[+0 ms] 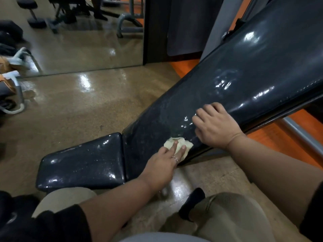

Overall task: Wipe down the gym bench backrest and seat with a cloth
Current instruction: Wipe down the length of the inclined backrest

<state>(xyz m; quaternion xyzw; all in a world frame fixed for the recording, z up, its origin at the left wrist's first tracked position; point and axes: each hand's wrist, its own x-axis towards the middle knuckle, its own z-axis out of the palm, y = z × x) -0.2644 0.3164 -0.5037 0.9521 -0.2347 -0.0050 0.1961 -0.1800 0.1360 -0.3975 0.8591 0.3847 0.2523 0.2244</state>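
Gym floor, mirror behind. Seat at left, unwiped yet. Left hand presses cloth flat-fingered onto backrest's lower end near seat gap; right hand, open, rests on backrest's near edge, likely steadying.

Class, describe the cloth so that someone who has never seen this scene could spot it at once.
Find the long dark backrest sloping down to the seat. Near its lower end, the left hand presses flat on a small crumpled cloth. It is pale yellow, the only light thing on the dark padding.
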